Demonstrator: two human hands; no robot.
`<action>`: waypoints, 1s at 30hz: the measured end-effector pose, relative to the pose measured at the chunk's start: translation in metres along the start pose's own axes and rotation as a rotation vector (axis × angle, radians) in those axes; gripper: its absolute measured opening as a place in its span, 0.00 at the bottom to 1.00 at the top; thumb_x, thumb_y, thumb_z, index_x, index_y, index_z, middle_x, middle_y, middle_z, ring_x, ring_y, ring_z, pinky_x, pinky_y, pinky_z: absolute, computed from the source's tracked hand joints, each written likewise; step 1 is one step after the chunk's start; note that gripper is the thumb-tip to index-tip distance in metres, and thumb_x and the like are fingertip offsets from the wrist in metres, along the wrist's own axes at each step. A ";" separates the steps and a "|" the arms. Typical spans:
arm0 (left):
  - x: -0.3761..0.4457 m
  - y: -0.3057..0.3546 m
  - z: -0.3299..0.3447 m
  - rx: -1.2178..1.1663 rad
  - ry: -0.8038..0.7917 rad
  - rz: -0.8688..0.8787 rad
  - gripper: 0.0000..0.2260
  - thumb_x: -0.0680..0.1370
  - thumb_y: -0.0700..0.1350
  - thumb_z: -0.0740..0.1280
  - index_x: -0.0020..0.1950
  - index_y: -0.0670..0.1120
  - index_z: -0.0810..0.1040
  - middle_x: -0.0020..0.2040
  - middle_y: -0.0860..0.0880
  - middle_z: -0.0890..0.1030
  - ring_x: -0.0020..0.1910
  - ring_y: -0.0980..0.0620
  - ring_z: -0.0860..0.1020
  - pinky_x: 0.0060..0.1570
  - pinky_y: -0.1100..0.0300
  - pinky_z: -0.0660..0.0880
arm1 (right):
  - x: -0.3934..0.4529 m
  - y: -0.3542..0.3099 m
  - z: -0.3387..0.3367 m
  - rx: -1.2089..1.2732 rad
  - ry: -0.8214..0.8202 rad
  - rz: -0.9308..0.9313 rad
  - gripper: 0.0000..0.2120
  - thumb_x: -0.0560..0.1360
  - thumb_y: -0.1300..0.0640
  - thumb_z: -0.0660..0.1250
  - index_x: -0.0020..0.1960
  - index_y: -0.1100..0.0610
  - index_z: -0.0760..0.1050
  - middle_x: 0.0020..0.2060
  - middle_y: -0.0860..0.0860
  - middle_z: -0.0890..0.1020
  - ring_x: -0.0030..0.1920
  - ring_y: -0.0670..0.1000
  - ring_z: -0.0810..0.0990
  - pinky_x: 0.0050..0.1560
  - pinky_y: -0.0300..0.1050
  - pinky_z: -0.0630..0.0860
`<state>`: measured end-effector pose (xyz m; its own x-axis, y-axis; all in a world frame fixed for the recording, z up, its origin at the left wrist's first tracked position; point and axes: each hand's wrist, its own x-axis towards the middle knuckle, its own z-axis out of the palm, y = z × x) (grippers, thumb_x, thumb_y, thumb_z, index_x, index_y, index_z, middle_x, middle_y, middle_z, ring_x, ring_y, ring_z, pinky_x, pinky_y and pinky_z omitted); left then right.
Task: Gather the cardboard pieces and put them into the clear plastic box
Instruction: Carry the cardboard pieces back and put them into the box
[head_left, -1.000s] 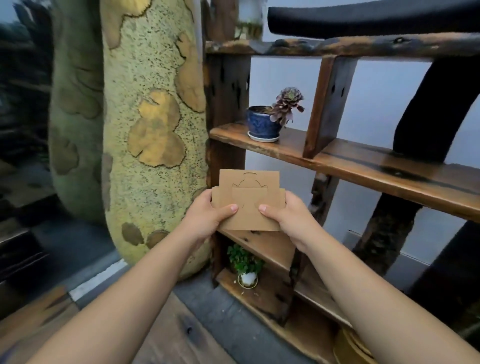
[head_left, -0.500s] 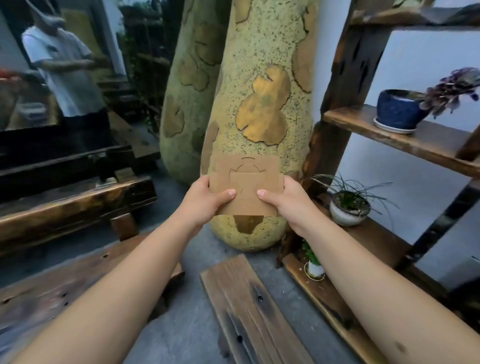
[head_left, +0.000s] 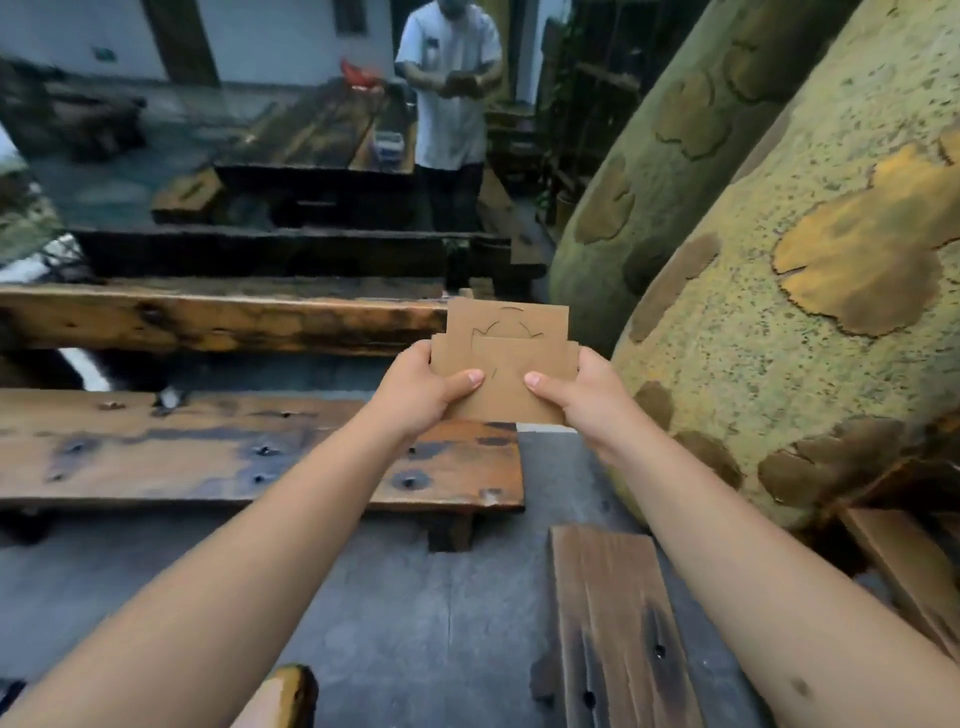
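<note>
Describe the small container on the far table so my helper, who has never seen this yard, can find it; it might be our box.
Beyond the wooden benches stands a long dark wooden table, with a person in a white shirt at its right end. Near that person sits a small pale container, the only boxy thing there; too blurred to confirm it is clear plastic.

Left hand (head_left: 415, 387), right hand (head_left: 582, 397) clasped, outstretched.

Matt brown cardboard pcs (head_left: 506, 382); glossy scorched-wood bench (head_left: 208, 457); rough speckled sculpture (head_left: 779, 364).
</note>
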<state>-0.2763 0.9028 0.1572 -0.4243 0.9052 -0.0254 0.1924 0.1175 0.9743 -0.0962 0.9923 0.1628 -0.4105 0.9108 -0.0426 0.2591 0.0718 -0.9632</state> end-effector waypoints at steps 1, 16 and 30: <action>-0.002 -0.007 -0.012 -0.003 0.039 -0.013 0.21 0.73 0.49 0.73 0.64 0.48 0.73 0.57 0.49 0.81 0.55 0.50 0.80 0.55 0.48 0.79 | 0.007 -0.001 0.014 -0.023 -0.043 0.000 0.19 0.71 0.54 0.75 0.60 0.51 0.73 0.55 0.49 0.82 0.54 0.50 0.81 0.58 0.54 0.78; -0.142 -0.096 -0.159 -0.168 0.868 -0.301 0.17 0.73 0.41 0.74 0.60 0.42 0.75 0.56 0.44 0.82 0.55 0.46 0.81 0.56 0.49 0.78 | 0.008 -0.021 0.259 -0.045 -0.955 -0.059 0.18 0.72 0.61 0.74 0.60 0.58 0.74 0.52 0.53 0.83 0.47 0.46 0.84 0.47 0.41 0.80; -0.402 -0.150 -0.152 -0.221 1.468 -0.547 0.11 0.72 0.46 0.75 0.51 0.52 0.77 0.46 0.54 0.84 0.41 0.61 0.82 0.36 0.66 0.77 | -0.207 0.008 0.391 -0.196 -1.599 -0.134 0.19 0.73 0.60 0.74 0.62 0.58 0.75 0.53 0.53 0.84 0.51 0.51 0.83 0.51 0.46 0.81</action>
<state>-0.2694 0.4588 0.0554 -0.8729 -0.4077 -0.2681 -0.3368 0.1057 0.9356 -0.3508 0.6450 0.0606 -0.8493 -0.4309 -0.3048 0.1988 0.2738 -0.9410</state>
